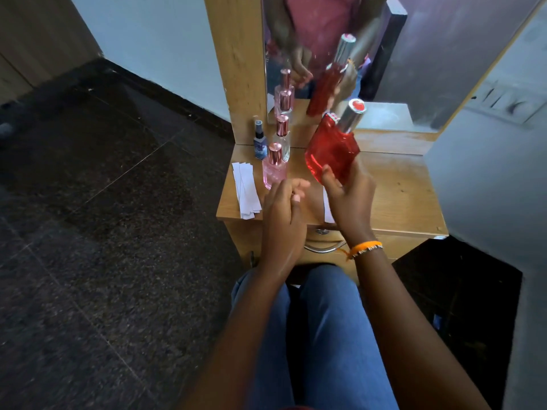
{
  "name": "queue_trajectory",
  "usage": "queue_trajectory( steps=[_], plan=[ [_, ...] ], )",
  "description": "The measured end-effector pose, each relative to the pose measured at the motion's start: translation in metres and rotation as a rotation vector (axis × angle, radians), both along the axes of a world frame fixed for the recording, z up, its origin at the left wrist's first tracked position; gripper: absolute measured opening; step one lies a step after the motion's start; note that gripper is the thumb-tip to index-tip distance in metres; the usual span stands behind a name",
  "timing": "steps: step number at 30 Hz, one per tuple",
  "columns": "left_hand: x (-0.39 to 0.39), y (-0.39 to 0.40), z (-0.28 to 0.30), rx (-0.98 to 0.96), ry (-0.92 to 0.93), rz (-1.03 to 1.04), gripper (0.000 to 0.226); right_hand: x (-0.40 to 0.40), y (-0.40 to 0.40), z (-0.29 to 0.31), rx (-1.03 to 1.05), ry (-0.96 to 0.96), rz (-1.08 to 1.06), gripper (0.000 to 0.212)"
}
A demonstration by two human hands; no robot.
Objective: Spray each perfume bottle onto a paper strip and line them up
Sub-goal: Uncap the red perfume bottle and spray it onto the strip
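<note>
My right hand [349, 196] grips a large red perfume bottle [331, 149] with a silver cap, lifted above the wooden dressing table [399, 196] and tilted to the right. My left hand [284, 211] hovers beside it with fingers loosely curled and holds nothing. A pink bottle [273, 168] with a rose-gold cap stands just beyond my left hand. Behind it stand a clear bottle [282, 137] and a small dark blue bottle [260, 142]. A stack of white paper strips [247, 189] lies at the table's left edge. One more strip [327, 210] shows between my hands.
A mirror [399, 69] in a wooden frame rises at the back of the table and reflects the bottles and hands. A drawer with a metal handle [322, 248] sits under the tabletop. Dark floor lies to the left, a wall to the right.
</note>
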State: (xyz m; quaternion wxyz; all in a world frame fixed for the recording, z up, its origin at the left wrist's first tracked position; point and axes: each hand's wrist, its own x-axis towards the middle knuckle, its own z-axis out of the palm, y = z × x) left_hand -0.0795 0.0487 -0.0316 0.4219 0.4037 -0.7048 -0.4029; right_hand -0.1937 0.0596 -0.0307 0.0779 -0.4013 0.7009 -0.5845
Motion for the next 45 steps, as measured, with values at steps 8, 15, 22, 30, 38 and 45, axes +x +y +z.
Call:
queue_trajectory(
  steps=[8,15,22,30,38,45],
  plan=[
    [-0.006,0.002,0.022,0.179,0.165,-0.175,0.05,-0.002,0.061,0.02,0.028,-0.268,0.492,0.037],
    [0.006,-0.002,0.019,0.329,0.143,-0.119,0.04,-0.002,0.061,0.045,-0.01,-0.376,0.389,0.039],
    [-0.001,0.012,0.027,0.108,-0.01,-0.182,0.039,0.024,0.024,0.079,-0.222,-0.542,0.117,0.014],
    [0.017,0.0,0.03,0.308,0.023,-0.491,0.027,0.005,0.026,0.087,-0.205,-0.918,0.471,0.019],
    [0.023,0.001,0.024,0.653,0.143,-0.715,0.011,-0.015,0.031,0.06,-0.245,-1.204,0.987,0.024],
    [0.025,0.004,0.016,0.911,0.272,-0.823,0.018,-0.007,0.034,0.049,-0.429,-1.374,1.052,0.02]
  ],
)
